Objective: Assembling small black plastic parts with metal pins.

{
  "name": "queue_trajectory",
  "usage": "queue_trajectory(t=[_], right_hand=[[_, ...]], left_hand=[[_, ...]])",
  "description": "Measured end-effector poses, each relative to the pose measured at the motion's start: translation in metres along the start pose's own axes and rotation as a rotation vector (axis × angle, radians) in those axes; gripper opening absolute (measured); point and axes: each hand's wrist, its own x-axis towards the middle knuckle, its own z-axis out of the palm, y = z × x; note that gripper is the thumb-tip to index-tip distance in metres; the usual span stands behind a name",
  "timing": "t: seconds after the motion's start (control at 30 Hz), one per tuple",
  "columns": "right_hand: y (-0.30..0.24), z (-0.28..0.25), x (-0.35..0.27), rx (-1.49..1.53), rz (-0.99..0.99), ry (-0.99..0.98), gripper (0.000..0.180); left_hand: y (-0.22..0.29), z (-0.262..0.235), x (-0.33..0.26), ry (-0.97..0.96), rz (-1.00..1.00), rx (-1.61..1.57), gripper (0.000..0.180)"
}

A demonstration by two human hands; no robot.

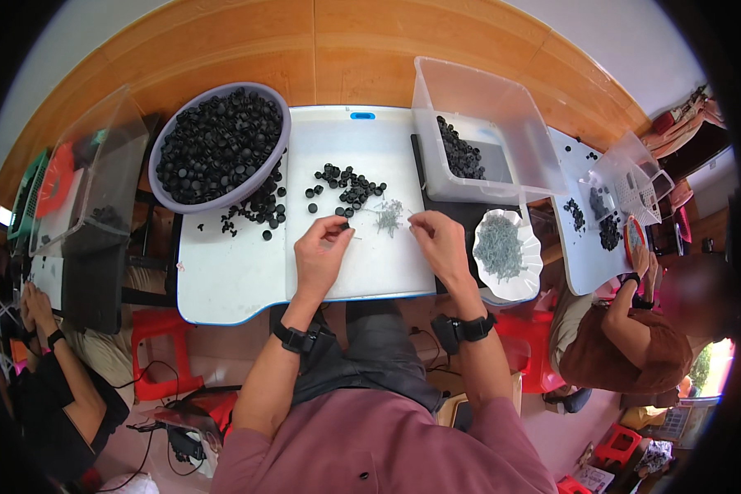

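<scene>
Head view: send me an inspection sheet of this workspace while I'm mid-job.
Surface: white worktop, loose parts across its middle.
Job's things: black round pieces beside grey-green thin strips; more pieces in the lavender basin and clear bin, more strips in the white fluted dish.
Clutter: stray pieces lie beside the basin.
Grips: left hand pinches a small black piece; right hand has fingertips together, contents too small to tell.
Cables: dark cables at lower left.
Surroundings: left co-worker, right co-worker, red stool.

left hand (317,253): pinching black part (344,225) | right hand (441,245): near grey pile (389,216) | white table (370,272)
</scene>
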Motion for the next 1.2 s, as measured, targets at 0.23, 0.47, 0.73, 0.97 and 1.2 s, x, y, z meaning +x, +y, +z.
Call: queue_trajectory(t=[0.23,0.47,0.73,0.97,1.2], right_hand=[[-0.018,0.032,-0.019,0.050,-0.086,-0.046,0.011],[-0.035,0.069,-0.002,-0.093,-0.247,-0.105,0.008],[-0.020,0.070,-0.005,0.122,-0.175,0.003,0.004],[-0.022,0.071,-0.010,0.655,0.174,0.035,0.014],[-0.016,0.084,-0.014,0.854,0.191,0.055,0.012]], left_hand=[[-0.009,0.000,0.004,0.177,-0.062,-0.246,0.022],[-0.003,0.002,0.001,0.124,-0.074,-0.153,0.024],[0.008,0.000,0.001,0.007,-0.089,-0.074,0.024],[0.012,0.001,0.001,-0.075,-0.006,0.068,0.024],[0.007,0.003,0.001,-0.074,0.050,0.105,0.023]])
